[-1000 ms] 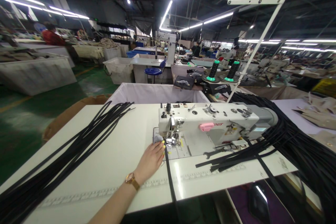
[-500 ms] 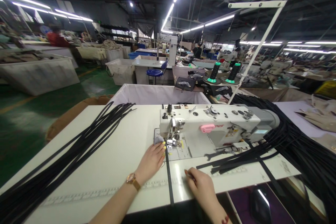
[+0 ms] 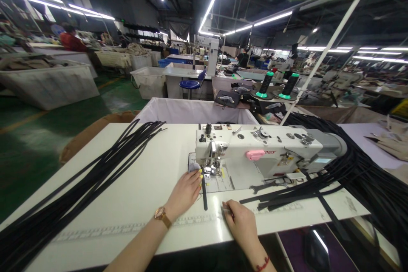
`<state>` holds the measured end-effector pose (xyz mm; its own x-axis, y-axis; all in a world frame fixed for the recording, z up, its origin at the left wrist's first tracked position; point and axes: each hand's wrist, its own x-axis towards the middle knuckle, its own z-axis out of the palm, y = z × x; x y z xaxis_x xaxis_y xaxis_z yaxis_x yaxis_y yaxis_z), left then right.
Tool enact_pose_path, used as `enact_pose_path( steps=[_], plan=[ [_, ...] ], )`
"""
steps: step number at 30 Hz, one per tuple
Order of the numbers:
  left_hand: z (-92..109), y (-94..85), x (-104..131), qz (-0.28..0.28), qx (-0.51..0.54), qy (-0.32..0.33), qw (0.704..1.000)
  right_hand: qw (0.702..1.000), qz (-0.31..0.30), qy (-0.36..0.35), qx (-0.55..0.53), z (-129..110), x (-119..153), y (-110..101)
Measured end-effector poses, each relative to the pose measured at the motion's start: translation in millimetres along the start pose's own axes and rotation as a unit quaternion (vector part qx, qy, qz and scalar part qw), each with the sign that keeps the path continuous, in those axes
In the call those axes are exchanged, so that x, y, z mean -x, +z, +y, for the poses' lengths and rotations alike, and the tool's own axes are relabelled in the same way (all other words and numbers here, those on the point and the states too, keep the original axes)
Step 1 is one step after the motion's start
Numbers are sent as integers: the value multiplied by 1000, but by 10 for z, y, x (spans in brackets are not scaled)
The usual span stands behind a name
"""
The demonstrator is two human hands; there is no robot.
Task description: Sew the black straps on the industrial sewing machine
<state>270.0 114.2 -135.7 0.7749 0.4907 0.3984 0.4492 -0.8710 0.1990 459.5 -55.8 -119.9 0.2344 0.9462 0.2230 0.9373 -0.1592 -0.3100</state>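
A narrow black strap [image 3: 205, 197] runs under the presser foot of the white sewing machine [image 3: 236, 148]. Its loose end lies on the table toward me. My left hand [image 3: 186, 188], with yellow nails and a watch at the wrist, lies flat with outstretched fingers beside the presser foot, fingertips at the strap's left edge. To the strap's right, my right hand [image 3: 240, 219] rests low over the table, fingers curled closed. A small dark bit shows between those fingers, too hidden to name.
A bundle of black straps [image 3: 105, 170] spreads across the table's left side. More straps [image 3: 287, 193] and a wrench [image 3: 263, 187] lie at the right. A measuring tape [image 3: 111, 227] runs along the front. Behind the machine stand a lined bin [image 3: 191, 110] and two thread cones [image 3: 264, 85].
The strap has fed away from me through the machine; its near end has moved from the table's front edge to mid-table. Both hands stay nearly in place.
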Motion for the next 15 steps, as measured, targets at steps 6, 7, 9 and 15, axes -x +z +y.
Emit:
enact_pose_path(
  steps=[6, 7, 9, 15],
  plan=[
    [11, -14, -2, 7, 3, -5, 1000, 1000, -4, -3, -1, 27, 3, 28],
    [14, -18, -2, 6, 4, -7, 1000, 1000, -4, -3, 2, 31, 3, 33],
    [20, -22, -2, 4, 6, -10, 1000, 1000, -6, -3, 6, 36, 4, 39],
    [22, -25, -6, 16, 16, -8, 1000, 1000, -11, 1, 2, 32, 12, 36]
  ],
)
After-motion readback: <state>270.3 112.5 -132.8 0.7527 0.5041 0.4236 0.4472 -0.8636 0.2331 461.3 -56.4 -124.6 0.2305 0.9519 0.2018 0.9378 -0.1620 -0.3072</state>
